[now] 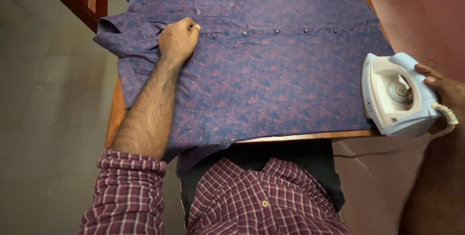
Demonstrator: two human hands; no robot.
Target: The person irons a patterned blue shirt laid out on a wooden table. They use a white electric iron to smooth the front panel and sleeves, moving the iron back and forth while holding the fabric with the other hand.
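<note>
Head view: a purple-blue button-up shirt (271,75) patterned with reddish leaf shapes is spread flat over a brown wooden table (114,114), which it covers almost wholly. A row of small dark buttons (276,31) is seen along the placket, running left to right across the upper part of the cloth, and a chest pocket is stitched above it. One sleeve is bunched in folds at the table's left edge, and the hem hangs over the near edge.

The left hand (178,39) is clenched into a fist and pressed on the shirt beside the placket, near the bunched sleeve; nothing is grasped in it.

A white and pale blue electric iron (397,94) is stood on its heel at the table's right corner, just beside the shirt's edge. Its handle is gripped by the right hand (443,87), and a coiled white cord (448,114) is attached at its rear.
</note>
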